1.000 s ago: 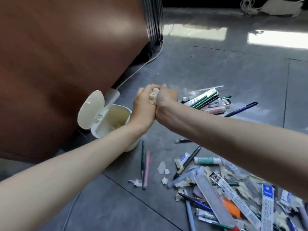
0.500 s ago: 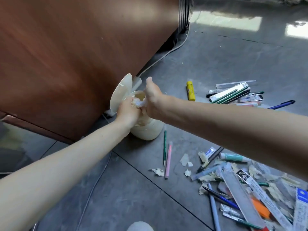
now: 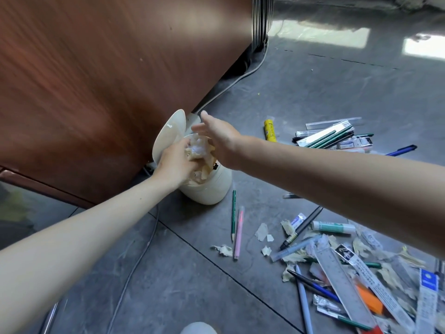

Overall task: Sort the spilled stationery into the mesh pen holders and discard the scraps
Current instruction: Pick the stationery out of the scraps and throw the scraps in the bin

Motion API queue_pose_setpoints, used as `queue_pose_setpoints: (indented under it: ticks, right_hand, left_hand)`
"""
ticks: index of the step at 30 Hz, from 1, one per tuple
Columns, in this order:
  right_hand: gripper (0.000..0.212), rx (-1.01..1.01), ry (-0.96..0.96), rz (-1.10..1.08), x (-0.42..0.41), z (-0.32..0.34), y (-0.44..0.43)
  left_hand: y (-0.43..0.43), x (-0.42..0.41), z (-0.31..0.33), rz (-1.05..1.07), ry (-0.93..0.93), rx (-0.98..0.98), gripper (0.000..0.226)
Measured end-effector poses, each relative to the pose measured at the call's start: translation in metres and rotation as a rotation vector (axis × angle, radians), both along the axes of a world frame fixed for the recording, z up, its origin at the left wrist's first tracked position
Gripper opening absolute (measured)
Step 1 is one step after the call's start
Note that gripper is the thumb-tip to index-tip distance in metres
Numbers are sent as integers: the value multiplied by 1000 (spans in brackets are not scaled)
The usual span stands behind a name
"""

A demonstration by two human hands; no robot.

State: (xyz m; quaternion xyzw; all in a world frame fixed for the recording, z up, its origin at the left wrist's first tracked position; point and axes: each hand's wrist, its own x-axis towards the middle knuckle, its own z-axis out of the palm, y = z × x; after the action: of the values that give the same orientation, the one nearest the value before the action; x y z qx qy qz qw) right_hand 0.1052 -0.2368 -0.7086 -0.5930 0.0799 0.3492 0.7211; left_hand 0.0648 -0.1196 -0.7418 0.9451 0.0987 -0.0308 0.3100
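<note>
The left hand [image 3: 177, 160] curls its fingers round a ball of paper scraps [image 3: 198, 149] at the mouth of the small cream bin [image 3: 209, 189], whose lid [image 3: 168, 133] stands open. The right hand [image 3: 216, 133] is flat, fingers straight and close together, just beside the scraps.

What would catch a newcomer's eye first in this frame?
Both arms reach to a cream bin at the foot of a brown wooden panel, where the left hand grips a wad of paper scraps over its mouth and the right hand hovers open beside it. To the lower right, a heap of pens, rulers and torn scraps litters the grey floor.
</note>
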Motion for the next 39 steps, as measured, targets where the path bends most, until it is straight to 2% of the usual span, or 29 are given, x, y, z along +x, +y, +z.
queue_pose_setpoints:
  ticks: [4, 7, 9, 12, 15, 16, 19, 21, 23, 25, 27, 29, 31, 33, 35, 37, 39]
  right_hand:
    - [42, -161, -186, 49, 7, -10, -2]
    - [43, -203, -239, 58, 12, -18, -2]
    - [44, -203, -258, 51, 13, -20, -2]
    - [44, -204, -277, 25, 15, -23, -3]
    - [43, -185, -268, 0, 17, -26, -6]
    - [43, -173, -261, -15, 17, -26, -7]
    - [36, -150, -261, -64, 16, -28, -12]
    - [24, -158, -295, -120, 15, -29, -17]
    - [15, -245, -396, -200, 16, -34, -22]
    - [14, -390, -525, -277, 19, -39, -31]
    - [16, -448, -581, -281, 18, -44, -43]
    - [18, -504, -624, -218, 11, -55, -57]
    - [19, -641, -702, -74, 0, -70, -76]
    - [18, -828, -765, 254, -16, -88, -98]
    - [21, -976, -730, 657, -34, -103, -119]
    - [29, -1042, -681, 882, -52, -116, -133]
    - [35, -1072, -688, 961, -64, -126, -139]
  left_hand:
    - [2, 11, -5, -137, 34, 191, 9]
    - [2, 18, -7, -307, 16, 272, 23]
    - [2, 20, -8, -345, 15, 278, 26]
    - [5, 22, -14, -337, -7, 201, 21]
    - [10, 20, -17, -194, 1, -40, 41]
    - [10, 19, -17, -153, -10, -81, 38]
    - [1, 12, -9, -65, -142, -43, 19]
    - [-7, 7, -5, -55, -223, -47, 17]
    - [-15, 1, -6, -100, -298, -10, 16]
    - [-25, -5, -7, -164, -391, 19, 14]
    - [-37, -15, -8, -234, -458, 48, 12]
    - [-49, -26, -16, -329, -450, 66, 15]
    - [-58, -38, -29, -435, -307, 103, 16]
    - [-65, -49, -46, -515, -23, 201, 22]
    - [-71, -60, -64, -565, 197, 287, 34]
    - [-77, -70, -82, -556, 286, 294, 42]
    - [-82, -77, -95, -528, 301, 279, 43]
